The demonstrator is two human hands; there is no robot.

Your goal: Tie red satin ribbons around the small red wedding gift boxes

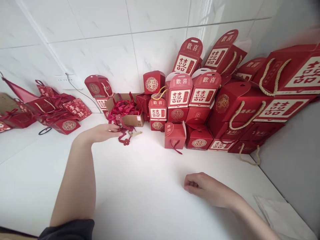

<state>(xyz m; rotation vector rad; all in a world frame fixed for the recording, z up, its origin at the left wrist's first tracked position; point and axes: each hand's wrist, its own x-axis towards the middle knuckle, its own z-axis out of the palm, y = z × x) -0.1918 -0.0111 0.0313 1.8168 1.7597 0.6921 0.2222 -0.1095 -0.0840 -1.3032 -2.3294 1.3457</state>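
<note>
My left hand (106, 131) is stretched to the front of an open cardboard box (136, 120) filled with tangled red ribbons (125, 106). Its fingers are closed at a dark red strip with a flower-shaped end (126, 141), which hangs over the tabletop; the fingertips are partly hidden. Beside that strip lies a short pale gold cord (136, 133). My right hand (203, 187) rests on the white table, curled into a loose fist with nothing visible in it. In front of it stands a small red gift box (175, 136) with a ribbon handle.
Stacked red gift boxes (235, 103) with rope handles fill the right side against the wall. Several more red boxes and ribbons (60, 115) lie at the far left, near a black ring (45, 131). A flat, pale, translucent sheet (277, 213) lies at the lower right.
</note>
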